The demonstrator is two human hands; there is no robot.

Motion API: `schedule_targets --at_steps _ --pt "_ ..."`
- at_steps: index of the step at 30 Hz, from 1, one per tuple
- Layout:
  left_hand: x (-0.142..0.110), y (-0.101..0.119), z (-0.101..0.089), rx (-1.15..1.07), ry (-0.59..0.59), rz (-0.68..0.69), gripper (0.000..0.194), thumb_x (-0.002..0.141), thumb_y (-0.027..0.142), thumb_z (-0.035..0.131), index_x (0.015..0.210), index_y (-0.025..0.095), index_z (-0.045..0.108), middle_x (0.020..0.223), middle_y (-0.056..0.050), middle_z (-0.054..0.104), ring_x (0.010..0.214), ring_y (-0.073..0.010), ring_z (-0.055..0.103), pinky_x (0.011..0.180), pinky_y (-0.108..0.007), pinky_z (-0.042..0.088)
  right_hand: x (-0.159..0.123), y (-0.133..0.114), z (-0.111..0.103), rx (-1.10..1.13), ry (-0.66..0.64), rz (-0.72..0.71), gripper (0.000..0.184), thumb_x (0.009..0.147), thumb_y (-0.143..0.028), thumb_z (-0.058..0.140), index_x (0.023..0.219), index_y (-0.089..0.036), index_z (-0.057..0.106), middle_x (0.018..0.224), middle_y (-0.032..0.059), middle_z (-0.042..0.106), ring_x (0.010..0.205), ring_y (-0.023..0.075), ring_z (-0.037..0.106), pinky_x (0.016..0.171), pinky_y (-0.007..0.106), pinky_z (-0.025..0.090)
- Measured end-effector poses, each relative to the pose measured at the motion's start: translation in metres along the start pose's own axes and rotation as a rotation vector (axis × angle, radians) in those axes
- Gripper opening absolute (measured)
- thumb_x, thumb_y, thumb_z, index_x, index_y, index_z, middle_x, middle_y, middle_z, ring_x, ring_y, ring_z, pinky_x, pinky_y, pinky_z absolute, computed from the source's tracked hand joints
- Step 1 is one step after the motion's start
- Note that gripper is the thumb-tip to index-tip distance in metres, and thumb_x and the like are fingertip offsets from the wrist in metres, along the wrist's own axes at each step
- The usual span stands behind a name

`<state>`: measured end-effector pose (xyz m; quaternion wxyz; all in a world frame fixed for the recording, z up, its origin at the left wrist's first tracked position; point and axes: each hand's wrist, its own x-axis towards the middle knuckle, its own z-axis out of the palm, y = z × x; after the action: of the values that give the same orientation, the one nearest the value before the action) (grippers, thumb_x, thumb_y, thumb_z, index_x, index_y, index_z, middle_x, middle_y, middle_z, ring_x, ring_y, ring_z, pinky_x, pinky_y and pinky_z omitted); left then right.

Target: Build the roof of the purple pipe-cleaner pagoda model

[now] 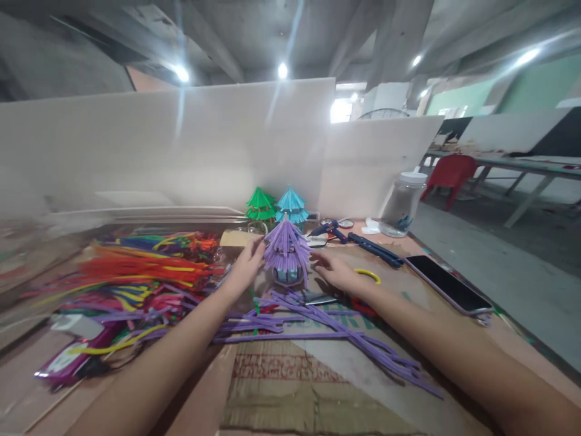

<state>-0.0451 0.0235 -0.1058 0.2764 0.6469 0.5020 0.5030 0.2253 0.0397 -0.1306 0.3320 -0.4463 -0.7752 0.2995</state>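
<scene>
A small tiered tree of purple pipe cleaners (287,245) stands upright between my two hands, on a dark round base. My left hand (247,264) is at its left side with the fingers extended; whether the fingertips touch it I cannot tell. On the other side my right hand (334,272) has its fingers apart and slightly bent, close to the tree's edge and holding nothing. Loose purple pipe cleaners (327,324) lie crossed in front of the tree. Scissors (320,300) lie partly under my right forearm, near a yellow ring-shaped piece (367,275).
Behind stand a green tree (260,204) and a blue tree (291,206). Coloured pipe cleaners (145,266) and a purple device (77,357) are on the left. To the right lie a glue gun (329,230), a black tool (376,250), a phone (447,283) and a clear jar (405,203).
</scene>
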Motion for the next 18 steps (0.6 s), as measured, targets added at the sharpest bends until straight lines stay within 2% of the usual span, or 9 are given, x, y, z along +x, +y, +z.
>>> schedule_targets --at_steps 4,6,9,12,14,18 --pt "-0.027 -0.025 0.019 0.021 -0.059 0.022 0.084 0.074 0.05 0.072 0.143 0.016 0.038 0.14 -0.017 0.054 0.129 -0.0307 0.051 0.111 -0.047 0.037 0.003 -0.005 0.014 -0.017 -0.019 -0.035 0.042 0.087 -0.018 0.052 0.129 -0.016 0.057 0.122 0.0126 0.068 0.107 0.0216 0.066 0.098 0.039 0.05" --pt "-0.028 -0.029 0.028 0.028 -0.077 0.059 0.091 0.07 0.046 0.075 0.145 0.015 0.034 0.139 -0.018 0.055 0.13 -0.0298 0.051 0.113 -0.046 0.035 0.001 -0.009 0.019 -0.043 -0.029 -0.067 0.038 0.087 -0.018 0.053 0.124 -0.016 0.061 0.118 0.0122 0.07 0.107 0.0226 0.066 0.098 0.039 0.049" --pt "-0.017 -0.028 0.035 0.035 -0.106 0.103 0.075 0.077 0.043 0.068 0.14 0.015 0.04 0.138 -0.017 0.056 0.127 -0.0262 0.055 0.109 -0.042 0.04 -0.003 -0.014 0.02 -0.085 -0.042 -0.113 0.031 0.084 -0.018 0.055 0.113 -0.016 0.067 0.11 0.0113 0.073 0.102 0.0248 0.067 0.094 0.039 0.05" --pt "-0.009 -0.023 0.035 0.123 -0.13 0.127 0.053 0.08 0.043 0.066 0.123 0.013 0.057 0.122 -0.019 0.067 0.117 -0.0309 0.062 0.103 -0.047 0.045 -0.006 -0.015 0.021 -0.108 -0.018 -0.125 0.028 0.086 -0.019 0.051 0.107 -0.017 0.069 0.102 0.0106 0.074 0.095 0.0256 0.069 0.088 0.039 0.052" --pt "-0.008 -0.022 0.035 0.179 -0.138 0.149 0.046 0.08 0.04 0.066 0.118 0.016 0.061 0.12 -0.017 0.068 0.118 -0.0324 0.061 0.104 -0.049 0.044 -0.005 -0.013 0.021 -0.112 0.002 -0.13 0.027 0.086 -0.019 0.05 0.104 -0.019 0.069 0.103 0.0099 0.074 0.096 0.0258 0.068 0.088 0.039 0.051" --pt "-0.013 -0.025 0.037 0.223 -0.148 0.181 0.044 0.08 0.038 0.065 0.119 0.017 0.06 0.123 -0.013 0.067 0.121 -0.0307 0.058 0.107 -0.047 0.042 -0.003 -0.01 0.022 -0.113 0.027 -0.137 0.024 0.084 -0.021 0.052 0.101 -0.018 0.07 0.106 0.011 0.073 0.1 0.0276 0.066 0.092 0.041 0.048"
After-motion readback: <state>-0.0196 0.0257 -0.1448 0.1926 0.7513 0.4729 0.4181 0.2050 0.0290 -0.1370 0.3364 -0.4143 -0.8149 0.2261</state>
